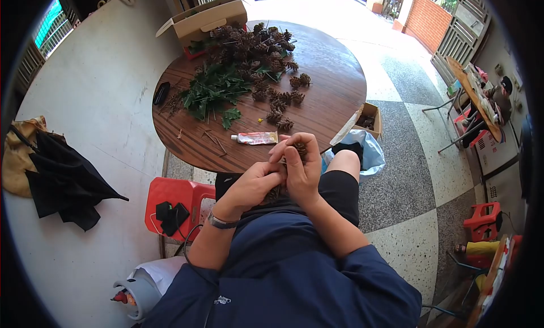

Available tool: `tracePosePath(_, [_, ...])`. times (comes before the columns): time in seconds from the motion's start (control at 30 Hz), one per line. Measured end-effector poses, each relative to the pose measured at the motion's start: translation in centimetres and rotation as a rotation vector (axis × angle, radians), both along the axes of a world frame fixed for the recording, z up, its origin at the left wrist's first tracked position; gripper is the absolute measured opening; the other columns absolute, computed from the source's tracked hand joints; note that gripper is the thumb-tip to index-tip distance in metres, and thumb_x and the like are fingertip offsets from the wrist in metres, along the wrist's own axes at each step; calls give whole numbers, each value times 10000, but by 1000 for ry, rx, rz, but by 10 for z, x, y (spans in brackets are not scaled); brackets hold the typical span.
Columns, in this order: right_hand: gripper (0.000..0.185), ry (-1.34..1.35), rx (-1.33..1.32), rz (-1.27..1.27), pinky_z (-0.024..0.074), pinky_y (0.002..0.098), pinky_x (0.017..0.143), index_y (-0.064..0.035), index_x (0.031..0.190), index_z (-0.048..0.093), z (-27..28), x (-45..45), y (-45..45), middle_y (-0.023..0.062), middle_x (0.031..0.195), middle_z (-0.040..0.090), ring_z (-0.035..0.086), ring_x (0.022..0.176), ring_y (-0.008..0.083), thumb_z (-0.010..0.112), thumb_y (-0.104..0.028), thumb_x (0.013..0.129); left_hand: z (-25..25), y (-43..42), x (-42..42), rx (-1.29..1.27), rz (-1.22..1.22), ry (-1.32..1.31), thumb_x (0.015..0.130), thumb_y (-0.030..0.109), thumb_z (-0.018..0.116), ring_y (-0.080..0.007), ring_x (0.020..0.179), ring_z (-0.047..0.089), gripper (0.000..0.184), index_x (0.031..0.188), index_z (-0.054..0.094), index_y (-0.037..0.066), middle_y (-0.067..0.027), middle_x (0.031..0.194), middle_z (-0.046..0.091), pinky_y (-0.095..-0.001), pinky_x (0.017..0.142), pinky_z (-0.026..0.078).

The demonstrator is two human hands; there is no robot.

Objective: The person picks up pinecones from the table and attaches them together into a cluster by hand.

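My left hand (263, 179), with a band on its wrist, and my right hand (301, 166) meet over my lap, just off the table's near edge. Fingers of the right hand curl round a brown pine cone (301, 151). Closed fingers of the left press against the right thumb. Below them shows another pine cone (273, 195), partly covered by the left hand. What the fingertips pinch between the hands is hidden. A red and white tube (256, 138) lies on the table just beyond. Several loose pine cones (277, 107) lie farther off.
The round wooden table (326, 73) bears green artificial leaves (212, 90), a pine cone heap (249, 47) and an opened carton (207, 22). A red stool (195, 195) stands left. Right of my knee are a blue plastic bag (371, 152) and a box (371, 118).
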State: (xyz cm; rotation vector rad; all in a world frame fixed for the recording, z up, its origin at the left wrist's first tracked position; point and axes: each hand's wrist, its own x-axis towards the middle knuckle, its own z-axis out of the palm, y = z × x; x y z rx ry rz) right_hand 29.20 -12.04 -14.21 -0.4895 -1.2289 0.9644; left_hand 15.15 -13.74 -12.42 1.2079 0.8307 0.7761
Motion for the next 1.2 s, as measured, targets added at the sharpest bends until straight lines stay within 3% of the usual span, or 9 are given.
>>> tracePosePath(0.13, [191, -79, -89, 134, 509, 319, 902, -33, 1098, 459, 0, 3, -5, 134, 967, 679, 641, 929, 170, 546, -200, 1065, -2, -6, 3, 49, 30, 29, 1009, 110, 545, -64, 923, 580, 213, 1132, 647, -30, -8, 1044, 650, -218, 792, 461])
tracePosePath(0.27, [160, -104, -145, 184, 519, 346, 920, -37, 1098, 476, 4, 4, -10, 145, 932, 694, 676, 904, 202, 512, -192, 1078, -8, -7, 2, 107, -43, 92, 1012, 136, 552, -77, 845, 577, 197, 1015, 660, -29, -21, 924, 652, -239, 730, 460])
tracePosePath(0.43, [212, 486, -482, 470, 530, 409, 993, -62, 1091, 504, 13, 13, -10, 82, 745, 646, 703, 833, 218, 438, -264, 1105, 1, -6, -6, 247, -265, -1, 1018, 184, 558, -115, 720, 569, 279, 842, 632, -19, -56, 769, 621, -262, 667, 458])
tracePosePath(0.63, [247, 828, -757, 622, 467, 434, 1121, -60, 1066, 553, 21, 10, -18, -36, 553, 405, 606, 645, 131, 425, -267, 1108, 7, -16, -11, -20, -210, -339, 976, 201, 592, -147, 614, 529, 354, 668, 539, 35, -68, 686, 559, -284, 548, 413])
tracePosePath(0.73, [266, 1261, -783, 902, 455, 410, 1132, -53, 1030, 592, 12, 28, 1, -41, 548, 400, 548, 597, 111, 419, -237, 1111, -5, -23, -12, -90, -295, -822, 949, 289, 632, -162, 506, 475, 446, 594, 487, 60, -65, 592, 517, -296, 452, 358])
tracePosePath(0.8, [279, 1319, -572, 838, 442, 399, 1143, -47, 1014, 619, 21, 51, 19, -42, 552, 401, 513, 593, 91, 408, -201, 1113, 10, -35, -2, 3, -340, -711, 947, 377, 639, -165, 480, 443, 514, 571, 430, 94, -52, 546, 477, -303, 424, 320])
tracePosePath(0.93, [254, 473, -305, 252, 515, 385, 969, -46, 1030, 571, 28, 59, 11, 3, 625, 441, 525, 658, 117, 462, -265, 1101, -2, -21, 3, -35, -88, -711, 1015, 355, 546, -181, 607, 482, 422, 691, 458, 101, -58, 651, 506, -293, 516, 375])
tracePosePath(1.07, [291, -203, -238, 76, 508, 343, 798, -35, 1088, 552, 10, 44, -9, 49, 727, 546, 584, 750, 166, 644, -291, 985, -8, -17, 4, -33, 7, -668, 1065, 243, 490, -132, 688, 514, 353, 772, 545, 53, -72, 764, 581, -249, 631, 424])
tracePosePath(1.2, [300, -597, -97, -55, 498, 363, 656, -2, 1012, 572, 25, 35, -14, 128, 730, 620, 653, 708, 248, 707, -247, 905, -11, -19, 7, 184, 73, -171, 1064, 183, 503, -63, 741, 524, 286, 876, 621, 3, -21, 813, 612, -225, 659, 433])
